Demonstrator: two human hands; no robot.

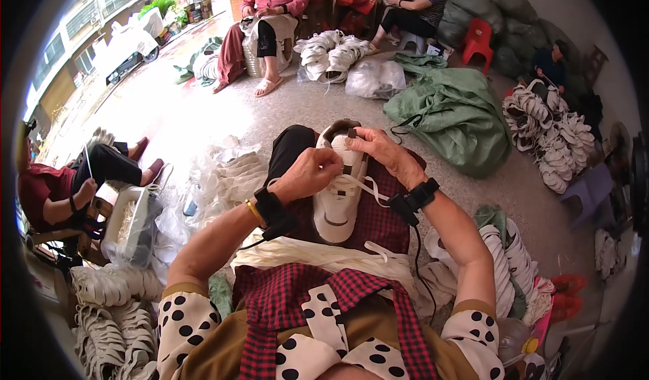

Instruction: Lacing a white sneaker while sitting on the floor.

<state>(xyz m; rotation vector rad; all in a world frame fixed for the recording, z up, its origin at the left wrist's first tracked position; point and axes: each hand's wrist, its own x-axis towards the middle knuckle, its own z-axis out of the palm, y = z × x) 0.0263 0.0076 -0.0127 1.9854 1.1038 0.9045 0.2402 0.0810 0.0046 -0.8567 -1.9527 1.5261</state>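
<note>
Left hand (319, 166) curled at the white shoe's (335, 207) ten o'clock, right hand (380, 151) bent by its opening (331, 131) at one; I couldn't tell what either gripped. The shoe lay over my lap (387, 226), toe toward six.

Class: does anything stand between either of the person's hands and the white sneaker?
Nothing visible does: the left hand and the right hand are both already at the white sneaker, with no other object blocking them.

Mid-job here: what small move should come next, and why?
Probably draw the white lace snug with the left hand: it hangs slack beside the shoe, while the right hand is near the shoe's opening.
</note>
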